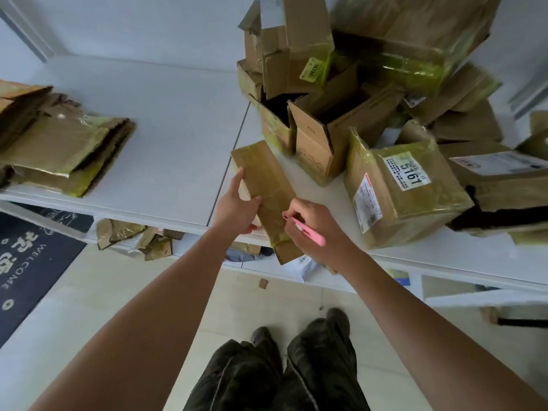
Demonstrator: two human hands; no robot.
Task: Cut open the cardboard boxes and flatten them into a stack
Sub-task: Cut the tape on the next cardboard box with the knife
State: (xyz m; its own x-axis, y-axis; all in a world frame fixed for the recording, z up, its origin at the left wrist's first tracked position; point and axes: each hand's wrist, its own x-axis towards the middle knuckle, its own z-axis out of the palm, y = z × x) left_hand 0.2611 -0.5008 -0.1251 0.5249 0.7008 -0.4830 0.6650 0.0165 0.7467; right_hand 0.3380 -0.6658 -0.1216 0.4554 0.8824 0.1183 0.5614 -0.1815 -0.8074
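A long, narrow taped cardboard box [264, 179] lies at the front edge of the white table [178, 137], its near end sticking out over the edge. My left hand [238, 207] grips its left side, thumb on top. My right hand [314, 225] holds a pink box cutter [310, 232], with the tip at the box's top face near its right edge. A stack of flattened boxes [59, 146] lies at the table's left end.
A heap of taped and open boxes [370, 93] fills the right half of the table, one with a label reading 5161 [406, 185] close to my right hand. Cardboard scraps [142, 235] lie on a lower shelf. A dark welcome mat [26, 262] covers the floor at left.
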